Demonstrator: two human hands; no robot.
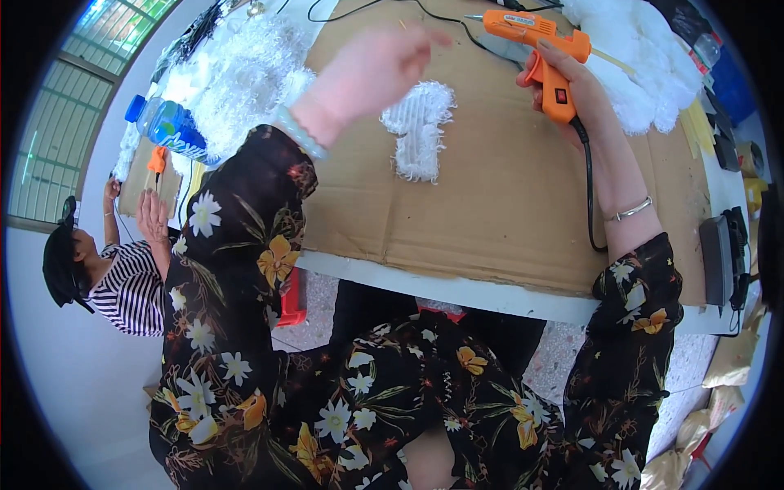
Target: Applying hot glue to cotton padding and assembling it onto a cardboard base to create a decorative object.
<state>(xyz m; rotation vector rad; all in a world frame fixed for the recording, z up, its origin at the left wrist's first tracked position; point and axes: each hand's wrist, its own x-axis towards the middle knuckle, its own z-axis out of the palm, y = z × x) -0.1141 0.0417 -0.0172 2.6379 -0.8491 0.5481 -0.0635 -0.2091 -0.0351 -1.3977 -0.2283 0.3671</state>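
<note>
My right hand [567,77] is closed around the handle of an orange hot glue gun [535,33]. Its nozzle points left, and a pale glue stick [612,61] sticks out at the back. From the bottom of the handle a black cord [590,188] hangs down past my wrist. My left hand [380,69] hovers over the cardboard, smeared by motion, so how its fingers are set is unclear. Just below it lies a flat white shaggy piece [420,131] with a wide top and a narrow stem, ribbed on its upper face.
A cardboard sheet [490,212] covers the table. White fluffy heaps lie at left [245,73] and right [645,82]. A blue-capped bottle [167,122] stands at left. Farther left, a co-worker in a striped top [131,282] is near another orange glue gun [158,162]. A dark grey device [719,261] sits at the right edge.
</note>
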